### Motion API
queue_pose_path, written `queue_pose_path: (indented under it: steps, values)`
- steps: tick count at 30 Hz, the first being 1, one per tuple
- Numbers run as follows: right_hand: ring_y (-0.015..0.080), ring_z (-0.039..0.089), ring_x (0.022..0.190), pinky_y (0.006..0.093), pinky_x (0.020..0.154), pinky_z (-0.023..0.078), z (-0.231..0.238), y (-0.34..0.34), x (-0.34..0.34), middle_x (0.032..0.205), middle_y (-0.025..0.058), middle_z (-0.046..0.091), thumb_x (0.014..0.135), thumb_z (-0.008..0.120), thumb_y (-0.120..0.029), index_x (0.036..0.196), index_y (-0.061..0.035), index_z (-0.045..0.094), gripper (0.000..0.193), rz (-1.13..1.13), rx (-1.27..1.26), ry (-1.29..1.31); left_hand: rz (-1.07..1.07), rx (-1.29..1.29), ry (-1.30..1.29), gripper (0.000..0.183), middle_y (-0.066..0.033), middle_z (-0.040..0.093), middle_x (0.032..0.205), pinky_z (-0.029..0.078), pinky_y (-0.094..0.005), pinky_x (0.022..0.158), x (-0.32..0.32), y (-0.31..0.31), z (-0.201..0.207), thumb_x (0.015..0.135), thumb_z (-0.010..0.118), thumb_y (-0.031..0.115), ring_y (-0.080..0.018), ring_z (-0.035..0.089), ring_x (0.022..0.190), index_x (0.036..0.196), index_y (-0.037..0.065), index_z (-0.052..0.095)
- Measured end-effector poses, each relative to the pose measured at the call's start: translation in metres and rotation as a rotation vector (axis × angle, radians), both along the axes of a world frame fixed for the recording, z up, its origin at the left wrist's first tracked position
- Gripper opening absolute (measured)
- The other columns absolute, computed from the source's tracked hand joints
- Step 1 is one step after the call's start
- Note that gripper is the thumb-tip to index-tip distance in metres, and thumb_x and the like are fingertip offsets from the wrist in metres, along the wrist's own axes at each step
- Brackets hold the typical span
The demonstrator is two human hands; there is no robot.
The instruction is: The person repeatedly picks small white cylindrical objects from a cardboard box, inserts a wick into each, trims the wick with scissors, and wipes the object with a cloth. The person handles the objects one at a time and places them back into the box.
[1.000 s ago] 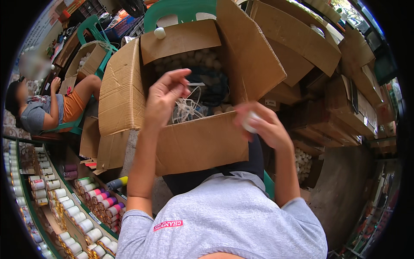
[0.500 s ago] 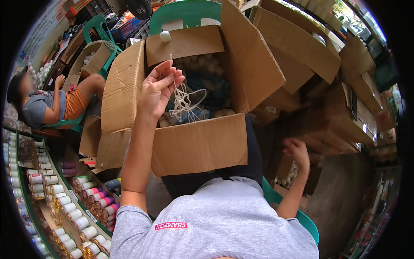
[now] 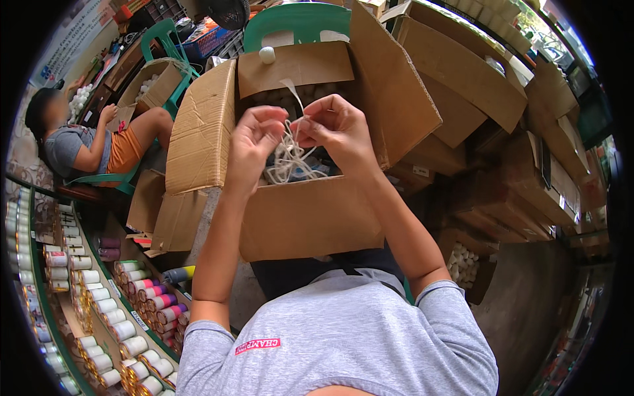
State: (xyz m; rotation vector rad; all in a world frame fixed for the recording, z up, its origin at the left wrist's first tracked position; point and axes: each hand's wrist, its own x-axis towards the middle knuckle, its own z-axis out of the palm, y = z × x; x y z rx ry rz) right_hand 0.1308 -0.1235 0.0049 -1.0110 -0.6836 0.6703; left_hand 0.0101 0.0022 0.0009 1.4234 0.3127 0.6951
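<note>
Both my hands are raised over an open cardboard box (image 3: 310, 218). My right hand (image 3: 340, 135) pinches a bundle of thin white cord (image 3: 288, 162) between thumb and fingertips. Close beside it, the curled fingers of my left hand (image 3: 254, 142) grip the same cord. Its loose loops hang below my fingertips, and a flat pale end sticks up above them. Inside the box lie many small white round pieces and some dark bluish plastic, partly hidden by my hands and the cord. One white round piece (image 3: 267, 55) rests at the top of the far flap.
Behind the box stands a green plastic chair (image 3: 297, 20). More cardboard boxes (image 3: 456, 72) are stacked to the right. At the left, a person (image 3: 86, 145) sits on a green chair. Shelves of thread spools (image 3: 125, 330) fill the lower left. A box of white pieces (image 3: 462, 264) sits at lower right.
My right hand has come up from the low right to the cord and pinches it. My left hand has moved lower, bringing the cord down slightly.
</note>
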Motion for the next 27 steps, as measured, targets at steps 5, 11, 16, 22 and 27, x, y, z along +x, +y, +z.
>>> queue_pose_path:
  steps: [5,11,16,22,27]
  values:
    - [0.0176,0.070,0.082,0.0289,0.071,0.059,-0.005,-0.008,0.004,0.090,0.0149,0.069,0.088,0.068,-0.003,0.104,0.0037,0.053,0.023,-0.006,-0.041,-0.051,0.030,0.302,0.188,0.021,-0.0030,0.067,0.079,0.051,-0.0238,0.068,0.001,-0.016,-0.009,0.084,0.074,0.005,-0.0084,0.063,0.076,0.103,0.002,0.064]
    - [0.0139,0.069,0.076,0.0253,0.067,0.053,-0.005,-0.013,-0.002,0.074,0.0131,0.068,0.080,0.068,-0.001,0.105,0.0047,0.055,0.028,-0.157,-0.267,-0.354,0.184,0.656,0.228,0.007,-0.0033,0.065,0.070,0.046,-0.0229,0.059,0.004,-0.025,-0.002,0.080,0.075,0.000,-0.0088,0.061,0.065,0.085,0.003,0.069]
    - [0.0136,0.067,0.073,0.0260,0.067,0.052,-0.009,-0.015,0.016,0.075,0.0112,0.068,0.079,0.063,0.003,0.098,0.0045,0.061,0.019,-0.107,-0.275,-0.430,0.121,0.511,0.208,0.007,-0.0012,0.064,0.068,0.044,-0.0219,0.057,-0.003,-0.014,-0.006,0.081,0.076,0.002,-0.0066,0.057,0.064,0.084,0.002,0.069]
    - [0.0080,0.057,0.069,0.0221,0.061,0.047,-0.004,-0.018,0.024,0.077,0.0042,0.063,0.087,0.059,0.001,0.097,0.0039,0.063,0.011,0.159,-0.321,-0.235,0.090,0.682,0.072,0.007,-0.0020,0.066,0.079,0.046,-0.0248,0.065,-0.005,-0.010,0.004,0.082,0.074,0.003,-0.0097,0.059,0.072,0.087,0.004,0.069]
    - [0.0062,0.051,0.063,0.0200,0.056,0.040,-0.008,-0.019,0.020,0.073,0.0016,0.059,0.087,0.058,-0.002,0.093,0.0010,0.063,0.008,0.246,-0.216,0.067,0.067,0.790,-0.001,0.006,-0.0049,0.066,0.085,0.048,-0.0289,0.080,-0.004,-0.007,-0.004,0.085,0.072,0.005,-0.0146,0.063,0.082,0.089,0.004,0.068]
